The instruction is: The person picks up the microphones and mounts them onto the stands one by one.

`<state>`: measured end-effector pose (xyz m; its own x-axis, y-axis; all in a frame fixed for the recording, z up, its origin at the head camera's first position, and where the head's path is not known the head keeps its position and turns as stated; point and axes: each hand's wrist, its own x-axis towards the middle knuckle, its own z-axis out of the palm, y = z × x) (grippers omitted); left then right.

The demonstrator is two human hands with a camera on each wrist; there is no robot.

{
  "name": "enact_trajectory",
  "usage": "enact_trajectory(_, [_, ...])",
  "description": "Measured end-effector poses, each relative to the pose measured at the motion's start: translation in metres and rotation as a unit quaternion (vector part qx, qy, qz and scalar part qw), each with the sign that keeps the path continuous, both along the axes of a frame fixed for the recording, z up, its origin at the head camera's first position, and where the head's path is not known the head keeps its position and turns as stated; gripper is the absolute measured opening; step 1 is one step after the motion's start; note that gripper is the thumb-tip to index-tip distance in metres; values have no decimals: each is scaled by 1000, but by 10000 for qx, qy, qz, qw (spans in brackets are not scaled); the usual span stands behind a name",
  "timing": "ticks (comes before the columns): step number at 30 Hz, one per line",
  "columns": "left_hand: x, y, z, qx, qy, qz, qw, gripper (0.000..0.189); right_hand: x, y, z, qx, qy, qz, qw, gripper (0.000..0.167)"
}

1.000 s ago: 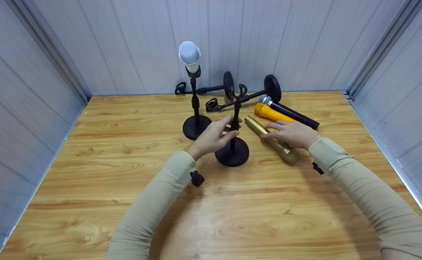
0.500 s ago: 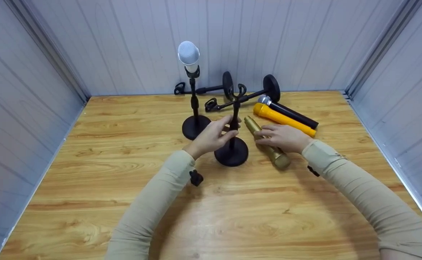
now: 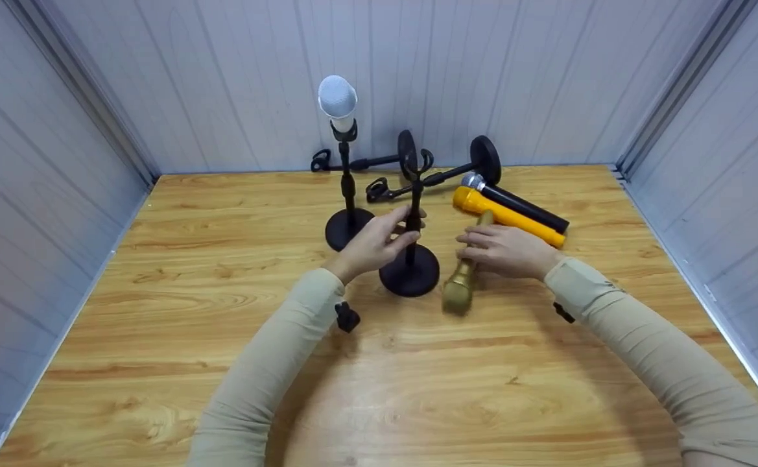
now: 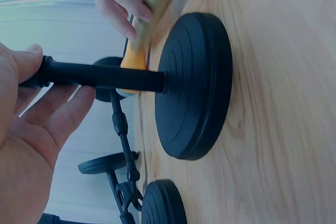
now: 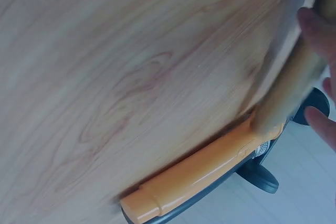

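Note:
My left hand (image 3: 377, 245) grips the pole of an upright black microphone stand (image 3: 410, 271), thumb on one side and fingers behind, as the left wrist view also shows. The stand's round base (image 4: 194, 87) is on the wooden table, and its clip at the top holds nothing. To the right, my right hand (image 3: 508, 250) holds a gold microphone (image 3: 460, 292) around its handle, the head pointing toward me. In the right wrist view the gold microphone (image 5: 289, 85) is blurred, its tail end overlapping the orange microphone (image 5: 194, 174).
A second upright stand (image 3: 349, 227) behind my left hand carries a white microphone (image 3: 338, 97). Two more black stands (image 3: 379, 160) lie along the back wall. The orange microphone and a black microphone (image 3: 528, 207) lie side by side at the right. Panel walls enclose the table.
The gold microphone has swung round in my right hand, its head moving left and its tail end right. My left hand keeps its grip on the stand.

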<state>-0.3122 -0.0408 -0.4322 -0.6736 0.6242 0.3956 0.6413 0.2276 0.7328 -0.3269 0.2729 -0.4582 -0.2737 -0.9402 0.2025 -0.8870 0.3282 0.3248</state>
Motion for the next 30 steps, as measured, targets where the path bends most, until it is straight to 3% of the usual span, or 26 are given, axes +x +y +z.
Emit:
enact_trajectory(6, [1,0,-3,149,0,-20,9999,32,0,-1,6,-541,-132,75,9984,40])
enact_trajectory(11, [1,4,-2,77,-38,67,9999,32,-1,-3,27,-1650,-335,-5,9857,49])
enact_trajectory(15, [1,5,-1,14,-87,82,9999,33,-3,-9,51,-2724,-540,-118,9606,62])
enact_trajectory(19, [0,4,-1,2,-29,92,10000,32,-5,-19,77,-3596,-824,-141,9294,58])
enact_trajectory(27, [1,1,-3,37,-57,174,9998,32,-7,-53,123,-4517,-1803,-143,8736,49])
enact_trajectory(30, [1,2,-4,47,-14,205,9998,32,-9,-66,134,-4668,-2071,-56,8598,48])
